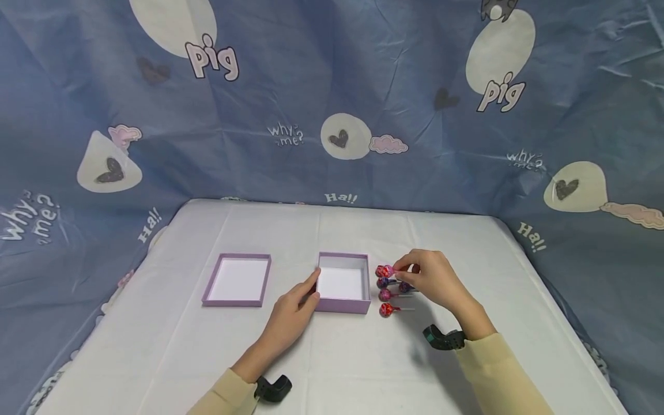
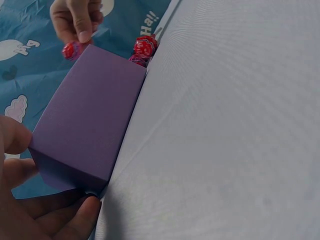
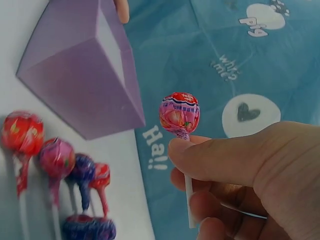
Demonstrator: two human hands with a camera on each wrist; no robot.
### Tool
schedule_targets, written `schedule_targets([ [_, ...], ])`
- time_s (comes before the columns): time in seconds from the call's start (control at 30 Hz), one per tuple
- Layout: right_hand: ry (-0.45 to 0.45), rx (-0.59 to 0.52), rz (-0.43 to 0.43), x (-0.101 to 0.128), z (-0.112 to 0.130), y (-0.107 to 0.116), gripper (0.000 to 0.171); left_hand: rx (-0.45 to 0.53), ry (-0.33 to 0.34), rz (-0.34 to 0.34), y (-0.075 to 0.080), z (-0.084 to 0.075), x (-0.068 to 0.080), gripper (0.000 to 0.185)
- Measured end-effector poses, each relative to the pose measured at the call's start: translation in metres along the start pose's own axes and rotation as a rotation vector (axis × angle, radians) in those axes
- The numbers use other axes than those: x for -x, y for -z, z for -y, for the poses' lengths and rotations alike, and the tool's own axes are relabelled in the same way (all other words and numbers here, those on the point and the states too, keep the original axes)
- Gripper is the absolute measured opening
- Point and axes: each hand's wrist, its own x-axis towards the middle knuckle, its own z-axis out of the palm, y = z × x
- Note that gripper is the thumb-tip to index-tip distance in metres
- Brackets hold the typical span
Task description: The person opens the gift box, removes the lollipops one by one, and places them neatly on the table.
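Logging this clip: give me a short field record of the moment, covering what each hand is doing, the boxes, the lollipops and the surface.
left hand: fingers rest against the left wall of the open purple box
right hand: pinches the stick of a pink-wrapped lollipop, lifted off the table
box contents: white inside, nothing seen in it
box lid: lies open side up, left of the box, apart from it
lollipops on table: a row just right of the box, red, pink and dark blue wrappers
surface: white tablecloth
backdrop: blue printed cloth
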Motion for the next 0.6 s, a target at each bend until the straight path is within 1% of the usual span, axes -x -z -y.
schedule_targets([
  [0.27,-0.030,-0.007,-0.029,0.018,-0.018,-0.002,0.009,-0.008,0.003,0.004,-0.001,0.000,0.001,0.050],
  [0.5,-0.045,0.024,-0.037,0.031,-0.033,-0.004,0.011,-0.007,-0.005,0.000,-0.002,-0.001,0.002,0.050],
  [0.6,-0.053,0.028,-0.035,0.034,-0.037,-0.004,0.013,-0.003,0.005,0.004,-0.001,-0.002,0.001,0.050],
])
